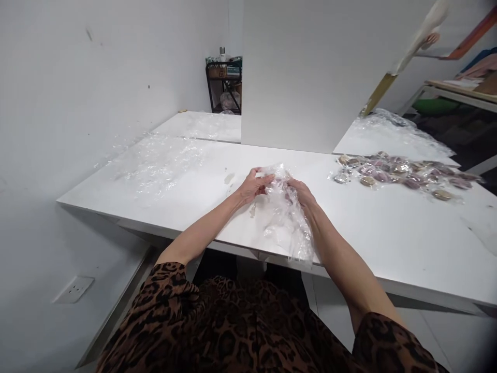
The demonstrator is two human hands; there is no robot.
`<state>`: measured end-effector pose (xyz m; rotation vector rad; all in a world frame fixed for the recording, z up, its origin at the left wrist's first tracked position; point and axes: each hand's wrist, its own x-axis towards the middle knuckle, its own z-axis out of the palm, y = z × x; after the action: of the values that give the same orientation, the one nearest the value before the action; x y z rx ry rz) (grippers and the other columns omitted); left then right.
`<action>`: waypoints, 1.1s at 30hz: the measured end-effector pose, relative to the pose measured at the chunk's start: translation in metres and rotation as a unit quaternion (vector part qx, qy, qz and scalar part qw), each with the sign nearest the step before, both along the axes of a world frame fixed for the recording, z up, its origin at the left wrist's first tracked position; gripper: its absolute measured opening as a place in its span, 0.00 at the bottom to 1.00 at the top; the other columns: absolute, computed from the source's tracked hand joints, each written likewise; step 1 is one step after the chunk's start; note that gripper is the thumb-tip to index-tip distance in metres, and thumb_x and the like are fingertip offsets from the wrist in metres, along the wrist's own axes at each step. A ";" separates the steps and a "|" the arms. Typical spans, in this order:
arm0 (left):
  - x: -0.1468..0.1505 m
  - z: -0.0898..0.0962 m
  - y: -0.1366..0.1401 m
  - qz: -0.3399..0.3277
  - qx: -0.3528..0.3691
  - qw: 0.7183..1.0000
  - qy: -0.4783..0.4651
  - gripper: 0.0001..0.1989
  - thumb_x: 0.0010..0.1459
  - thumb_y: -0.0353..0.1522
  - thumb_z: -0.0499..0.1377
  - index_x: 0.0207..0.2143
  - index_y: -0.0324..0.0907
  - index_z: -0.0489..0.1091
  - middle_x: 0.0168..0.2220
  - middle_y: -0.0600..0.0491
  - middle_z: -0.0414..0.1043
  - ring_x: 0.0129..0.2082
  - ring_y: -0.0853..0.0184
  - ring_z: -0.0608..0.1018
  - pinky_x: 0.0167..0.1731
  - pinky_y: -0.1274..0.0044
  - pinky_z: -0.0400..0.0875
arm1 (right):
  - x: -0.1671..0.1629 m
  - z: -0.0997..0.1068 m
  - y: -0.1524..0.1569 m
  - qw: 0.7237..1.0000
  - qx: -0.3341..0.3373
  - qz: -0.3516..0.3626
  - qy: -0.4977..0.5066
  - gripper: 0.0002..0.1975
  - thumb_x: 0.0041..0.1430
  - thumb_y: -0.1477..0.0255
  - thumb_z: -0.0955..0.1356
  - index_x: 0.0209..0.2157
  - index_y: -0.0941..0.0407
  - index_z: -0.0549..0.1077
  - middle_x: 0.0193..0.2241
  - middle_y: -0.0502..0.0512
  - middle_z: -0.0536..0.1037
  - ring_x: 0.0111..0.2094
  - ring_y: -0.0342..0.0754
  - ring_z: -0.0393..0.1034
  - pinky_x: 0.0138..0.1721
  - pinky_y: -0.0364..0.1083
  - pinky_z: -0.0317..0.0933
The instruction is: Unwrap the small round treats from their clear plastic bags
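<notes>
L hand [261, 185] & R hand [303, 194]: each grip nearly closed on upper part of clear crinkled plastic film [286, 220], R partly hidden. Film's betw. hands, over smooth white counter [388, 233], nr front edge. Prob. best: light pinch, no hard tugs.

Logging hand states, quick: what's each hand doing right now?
Left hand: closed, fingers pinching the clear plastic.
Right hand: holding the same clear plastic, fingertips partly hidden.
</notes>
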<state>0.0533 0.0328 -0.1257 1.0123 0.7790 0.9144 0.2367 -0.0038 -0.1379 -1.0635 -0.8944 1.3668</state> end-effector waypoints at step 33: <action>-0.006 -0.014 0.004 0.228 0.009 0.973 -0.007 0.29 0.57 0.58 0.64 0.42 0.42 0.71 0.31 0.54 0.70 0.30 0.71 0.74 0.31 0.79 0.69 | -0.016 -0.001 -0.011 0.999 -0.012 0.030 -0.002 0.24 0.46 0.54 0.80 0.28 0.55 0.71 0.28 0.53 0.78 0.22 0.42 0.70 0.21 0.43 0.64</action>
<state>0.0468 0.0373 -0.1398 0.8529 1.0170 1.3213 0.2208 -0.0144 -0.1387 -1.0653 -0.9220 1.4280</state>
